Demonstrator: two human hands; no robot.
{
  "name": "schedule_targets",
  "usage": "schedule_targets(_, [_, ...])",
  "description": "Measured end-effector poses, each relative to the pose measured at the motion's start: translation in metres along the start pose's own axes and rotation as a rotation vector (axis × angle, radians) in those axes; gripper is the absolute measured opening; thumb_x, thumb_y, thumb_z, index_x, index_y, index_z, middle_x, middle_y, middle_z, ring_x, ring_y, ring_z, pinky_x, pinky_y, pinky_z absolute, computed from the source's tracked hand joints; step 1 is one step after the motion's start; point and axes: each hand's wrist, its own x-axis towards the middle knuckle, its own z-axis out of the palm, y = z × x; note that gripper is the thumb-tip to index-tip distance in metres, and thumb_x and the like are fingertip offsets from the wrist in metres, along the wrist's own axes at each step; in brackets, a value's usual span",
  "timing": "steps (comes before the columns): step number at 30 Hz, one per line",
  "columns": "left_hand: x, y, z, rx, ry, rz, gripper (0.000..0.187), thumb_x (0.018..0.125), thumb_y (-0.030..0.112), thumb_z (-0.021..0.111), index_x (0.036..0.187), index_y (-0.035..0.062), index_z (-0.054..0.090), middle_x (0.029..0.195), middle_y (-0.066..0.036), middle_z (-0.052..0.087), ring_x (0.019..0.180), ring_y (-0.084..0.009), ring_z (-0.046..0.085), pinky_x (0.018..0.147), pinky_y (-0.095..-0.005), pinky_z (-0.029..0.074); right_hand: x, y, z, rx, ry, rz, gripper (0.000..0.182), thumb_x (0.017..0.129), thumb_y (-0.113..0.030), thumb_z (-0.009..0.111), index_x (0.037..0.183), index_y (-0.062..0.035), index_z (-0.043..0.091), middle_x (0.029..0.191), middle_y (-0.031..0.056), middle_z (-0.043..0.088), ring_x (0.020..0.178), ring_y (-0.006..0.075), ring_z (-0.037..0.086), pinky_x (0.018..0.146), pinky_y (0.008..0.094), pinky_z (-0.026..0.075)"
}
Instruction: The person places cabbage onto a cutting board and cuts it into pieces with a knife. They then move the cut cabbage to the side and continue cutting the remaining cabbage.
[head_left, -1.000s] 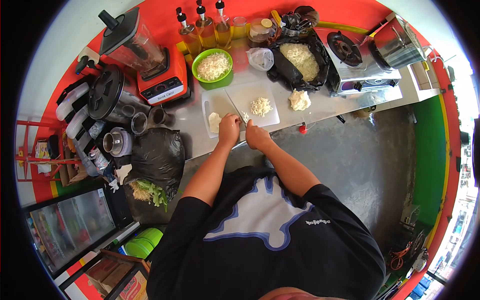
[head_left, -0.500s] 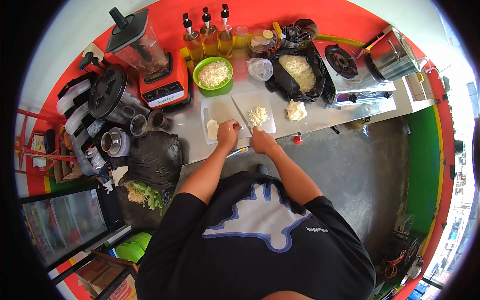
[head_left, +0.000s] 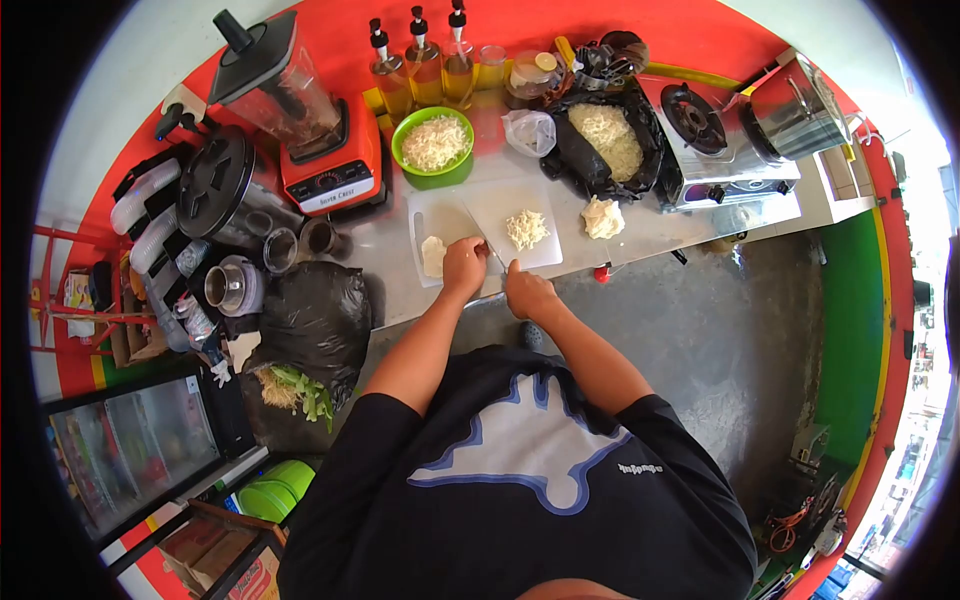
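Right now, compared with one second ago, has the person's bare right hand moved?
Yes, slightly to the right: judged against the white rectangular cutting board, the bare right hand is now a little nearer to the board's near right corner.

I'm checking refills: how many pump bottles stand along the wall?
3, in a row behind the green bowl: left bottle, middle bottle, and right bottle beside a glass. Others could be hidden behind the blender.

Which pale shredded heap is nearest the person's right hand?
The small heap on the white cutting board, just beyond the right hand; the others sit farther off, in the green bowl and the black bag.
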Motion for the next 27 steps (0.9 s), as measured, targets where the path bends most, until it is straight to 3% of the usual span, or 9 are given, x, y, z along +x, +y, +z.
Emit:
schedule_targets(11, [-0.004,-0.001,-0.001,0.058,-0.007,0.038,0.011,0.08,0.004,0.061,0.08,0.0038,0.072,0.079,-0.017,0.071,0.078,-0.036,0.069,0.071,-0.0435,0.054,0.004,-0.01,0.003,-0.021,-0.062,0.044,0.045,0.085,-0.008,0.065,0.121,0.0021,0.04,0.11,0.0261,0.07,0.107,0.0385,0.07,0.089,0.0448,0.056])
schedule_targets(13, [-0.003,-0.001,0.0,0.04,-0.007,0.018,0.011,0.08,0.005,0.061,0.08,0.004,0.072,0.079,-0.016,0.071,0.078,-0.0357,0.069,0.072,-0.0436,0.054,0.001,-0.01,0.008,0.039,-0.026,0.033,0.041,0.086,-0.006,0.062,0.119,0.0039,0.04,0.113,0.0298,0.068,0.109,0.0426,0.068,0.092,0.0475,0.054])
schedule_targets(17, [-0.001,-0.005,0.001,0.049,-0.031,-0.008,0.011,0.08,0.005,0.062,0.08,0.004,0.072,0.079,-0.016,0.071,0.078,-0.0356,0.07,0.071,-0.0436,0.055,0.007,-0.012,-0.004,0.048,-0.072,0.031,0.043,0.085,-0.005,0.063,0.12,0.0042,0.04,0.115,0.0296,0.067,0.111,0.0423,0.067,0.093,0.0481,0.054])
schedule_targets(19, [0.0,-0.005,0.003,0.052,0.007,-0.015,0.011,0.081,0.006,0.062,0.079,0.0041,0.073,0.079,-0.017,0.071,0.078,-0.0362,0.07,0.071,-0.0437,0.055,0.008,-0.013,-0.008,-0.043,-0.075,0.025,0.05,0.084,-0.008,0.067,0.123,0.0047,0.039,0.112,0.0251,0.07,0.107,0.0372,0.07,0.09,0.0437,0.056])
schedule_targets(27, [-0.001,0.001,-0.001,0.095,-0.022,-0.045,0.014,0.081,0.007,0.06,0.081,0.004,0.074,0.08,-0.018,0.071,0.079,-0.0364,0.07,0.072,-0.044,0.055,0.008,-0.015,0.001,-0.02,-0.061,0.042,0.051,0.085,-0.01,0.068,0.125,0.0042,0.039,0.115,0.0248,0.07,0.11,0.0362,0.069,0.092,0.0433,0.055])
